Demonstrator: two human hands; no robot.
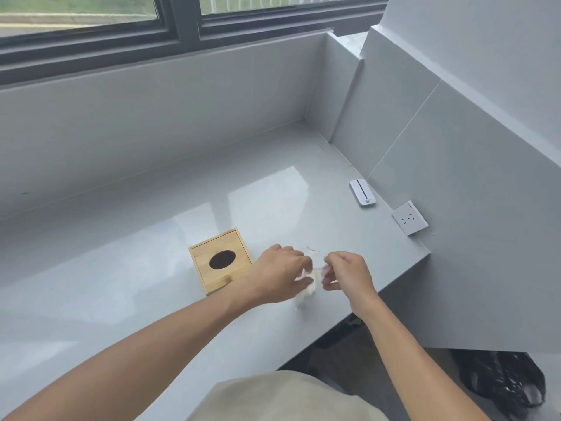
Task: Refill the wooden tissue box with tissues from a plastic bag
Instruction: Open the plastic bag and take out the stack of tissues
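A square wooden tissue box [220,260] with a dark oval hole in its lid stands on the grey counter [121,268]. Just right of it, both hands pinch a clear plastic bag [315,262] that holds white tissues [305,294]. My left hand [280,275] grips the bag's left side and partly covers the box's near right corner. My right hand [349,273] grips the bag's right side. The bag is blurred and hangs between the hands with its lower end at the counter.
A small white device [362,192] lies by the right wall. A white wall socket [409,217] sits on that wall near the counter's right edge. A black bag [504,387] lies on the floor at bottom right. A window runs along the back.
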